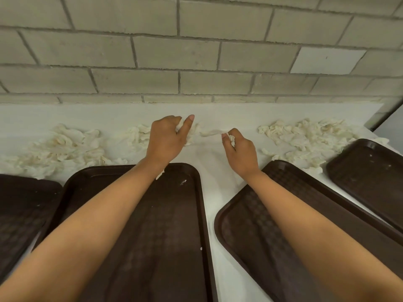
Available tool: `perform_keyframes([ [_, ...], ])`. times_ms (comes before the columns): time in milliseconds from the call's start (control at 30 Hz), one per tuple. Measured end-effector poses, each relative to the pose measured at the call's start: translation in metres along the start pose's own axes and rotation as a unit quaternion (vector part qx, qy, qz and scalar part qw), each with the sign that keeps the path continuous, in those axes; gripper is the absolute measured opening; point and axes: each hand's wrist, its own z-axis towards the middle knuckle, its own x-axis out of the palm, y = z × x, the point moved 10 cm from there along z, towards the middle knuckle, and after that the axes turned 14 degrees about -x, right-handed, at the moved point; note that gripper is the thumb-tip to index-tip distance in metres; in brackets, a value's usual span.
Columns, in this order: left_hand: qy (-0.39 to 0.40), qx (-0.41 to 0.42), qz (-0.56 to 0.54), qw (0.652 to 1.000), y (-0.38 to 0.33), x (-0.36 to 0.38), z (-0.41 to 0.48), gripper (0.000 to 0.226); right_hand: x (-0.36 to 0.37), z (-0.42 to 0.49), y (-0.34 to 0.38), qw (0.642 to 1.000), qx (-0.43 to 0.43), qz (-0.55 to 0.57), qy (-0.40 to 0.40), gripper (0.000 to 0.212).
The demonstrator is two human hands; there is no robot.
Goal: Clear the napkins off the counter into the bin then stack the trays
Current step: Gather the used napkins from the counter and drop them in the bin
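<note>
**A:** Which step is this?

**B:** The first one, I'd say: gathering napkins. Nothing is stacked, and four trays lie apart along the near side of the bench [209, 168].

**A:** Take me across it.

**B:** Far left there's a loose heap of crumpled napkins [65, 147] behind the leftmost tray [21, 210]. Next comes a smaller clump [138, 136] just behind the second tray [174, 225]. The left hand [168, 140] reaches over that tray onto the clump. Its fingers curl round a wad of paper, with one digit pointing out past it.

**A:** And the other hand?

**B:** The right hand [239, 151] is over the bare gap between the two middle trays, back of the hand up. Its fingers [235, 133] pinch the end of a twisted strip [210, 132] that runs across toward the left hand. Past it lie the third tray [250, 214], a wide scatter of napkins [305, 138] and the fourth tray [370, 175], whose far corner touches the scatter.

**A:** What does the next move call for?

**B:** Probably bunching both handfuls tight and lifting them clear of the trays. The bin is out of view, so I can't tell which way to carry. The paper looks light and ragged, so scraps may drop. With this much left, I'd expect several trips.
</note>
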Motion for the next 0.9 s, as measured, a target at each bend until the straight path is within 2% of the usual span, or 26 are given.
perform_keyframes([
  [233, 0.015, -0.029, -0.067, 0.997, -0.03, -0.018, -0.03, 0.057, -0.031, -0.024, 0.016, 0.999, 0.032, -0.015, 0.005, 0.022],
  [500, 0.061, -0.028, -0.076, 0.995, -0.061, -0.012, -0.071, 0.058, -0.065, -0.063, 0.023, 0.998, 0.046, -0.012, -0.028, 0.02],
  [633, 0.064, -0.019, -0.071, 0.995, -0.072, -0.01, -0.091, 0.058, -0.078, -0.081, 0.023, 0.998, 0.042, -0.005, -0.035, 0.028],
  [733, 0.065, -0.013, -0.083, 0.994, -0.08, -0.009, -0.107, 0.058, -0.089, -0.095, 0.022, 0.998, 0.044, 0.005, -0.034, 0.026],
  [900, 0.058, -0.041, -0.09, 0.993, -0.097, -0.005, -0.139, 0.059, -0.114, -0.122, 0.024, 0.999, 0.024, 0.019, -0.02, 0.036],
])
